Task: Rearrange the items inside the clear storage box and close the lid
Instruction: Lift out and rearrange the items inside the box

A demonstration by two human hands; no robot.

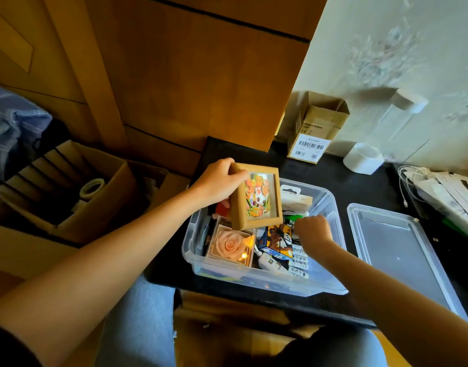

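The clear storage box stands open on a black surface in front of me. Its clear lid lies flat to the right of it. My left hand grips a wooden picture frame with a colourful flower picture, tilted above the box's back left part. Inside lie a pink rose in a square case, a printed cube, a white gadget and a packaged card. My right hand reaches down into the box's right side with curled fingers; what they hold is hidden.
A brown carton with a barcode label and a white tape roll stand behind the box. White cables and papers lie at the right. An open cardboard box with a tape roll sits on the left, beside wooden cabinet panels.
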